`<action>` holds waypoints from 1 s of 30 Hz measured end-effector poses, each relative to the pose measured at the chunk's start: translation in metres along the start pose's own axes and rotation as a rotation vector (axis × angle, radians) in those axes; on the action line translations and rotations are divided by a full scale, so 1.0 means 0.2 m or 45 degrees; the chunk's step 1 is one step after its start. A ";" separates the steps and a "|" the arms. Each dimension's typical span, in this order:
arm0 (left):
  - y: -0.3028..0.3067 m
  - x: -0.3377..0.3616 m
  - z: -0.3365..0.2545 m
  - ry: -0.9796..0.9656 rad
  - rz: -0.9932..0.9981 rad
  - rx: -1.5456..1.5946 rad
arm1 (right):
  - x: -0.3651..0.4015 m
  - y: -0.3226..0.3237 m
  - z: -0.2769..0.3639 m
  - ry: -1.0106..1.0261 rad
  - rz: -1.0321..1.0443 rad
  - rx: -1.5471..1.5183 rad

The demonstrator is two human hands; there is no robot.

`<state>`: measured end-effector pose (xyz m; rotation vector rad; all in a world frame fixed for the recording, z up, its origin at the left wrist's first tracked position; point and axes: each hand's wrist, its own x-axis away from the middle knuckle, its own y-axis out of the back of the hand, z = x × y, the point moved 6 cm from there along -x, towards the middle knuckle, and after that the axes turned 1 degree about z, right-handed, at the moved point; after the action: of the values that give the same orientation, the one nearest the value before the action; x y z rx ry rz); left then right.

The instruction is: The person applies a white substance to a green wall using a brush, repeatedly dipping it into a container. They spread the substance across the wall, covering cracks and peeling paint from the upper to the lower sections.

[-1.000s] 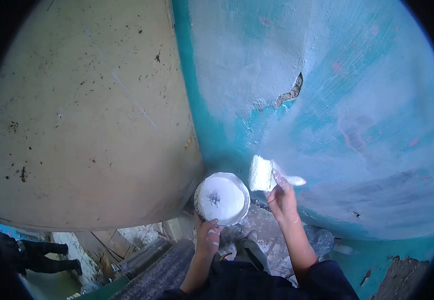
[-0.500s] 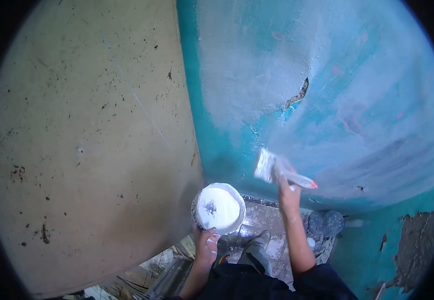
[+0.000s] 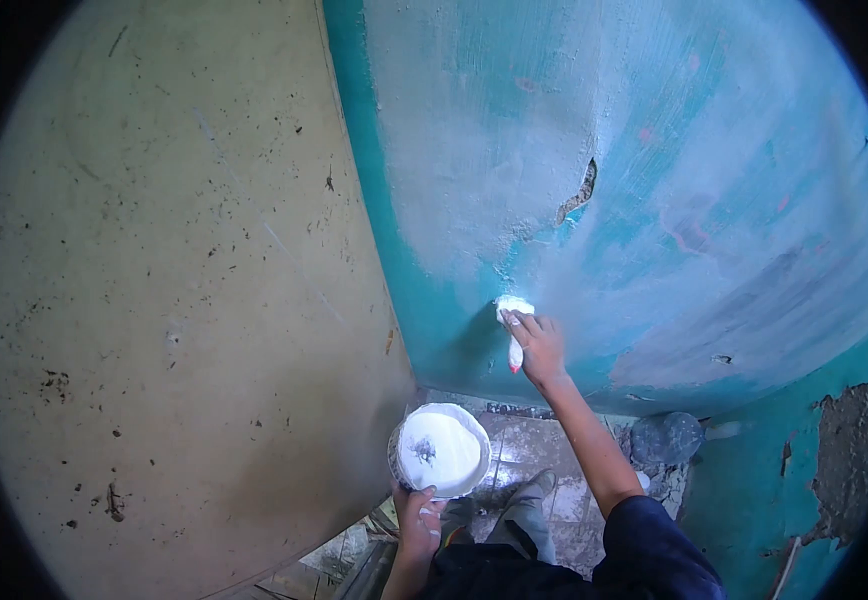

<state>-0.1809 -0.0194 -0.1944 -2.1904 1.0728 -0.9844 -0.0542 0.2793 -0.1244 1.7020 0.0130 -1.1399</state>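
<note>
My right hand (image 3: 542, 347) grips a paintbrush (image 3: 515, 345), its white-coated bristles pressed to the turquoise wall (image 3: 454, 320) and its red-tipped handle pointing down. White streaks cover much of that wall, and a jagged crack (image 3: 579, 190) shows above the brush. Low in front of my body, my left hand (image 3: 418, 520) is closed on the near rim of a bucket (image 3: 394, 452) of white paint. A dark patch marks the middle of the paint (image 3: 444, 450). Part of the left hand's fingers is hidden by the bucket.
A stained beige panel (image 3: 184, 300) stands along the left. Below are my boots (image 3: 526, 505) on a dirty tiled floor (image 3: 574, 490). A clear plastic container (image 3: 667, 438) lies by the wall's foot. At the right, bare plaster (image 3: 859, 450) shows where paint has peeled.
My right hand has swung left with the paintbrush, which has turned from sideways to upright and now meets the wall. The bucket sits slightly lower in view, still in my left hand.
</note>
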 end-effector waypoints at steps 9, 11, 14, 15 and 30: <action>0.09 -0.01 0.01 -0.026 -0.044 0.060 | -0.50 0.68 -0.02 -0.006 -0.221 0.050; 0.14 -0.02 0.04 0.013 -0.056 0.079 | -0.50 0.72 0.00 0.020 -0.333 0.098; 0.11 -0.01 0.02 0.014 -0.030 0.096 | -0.37 0.51 -0.01 0.123 -0.333 0.235; 0.13 -0.01 0.02 0.041 -0.029 0.088 | -0.29 0.39 -0.02 0.123 -0.337 0.236; 0.23 0.02 0.03 0.065 0.013 0.003 | -0.58 0.70 0.06 0.008 -0.428 0.172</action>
<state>-0.1953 -0.0480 -0.2289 -2.1664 1.1037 -1.0417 -0.0556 0.2620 0.0575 1.8699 0.2392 -1.4083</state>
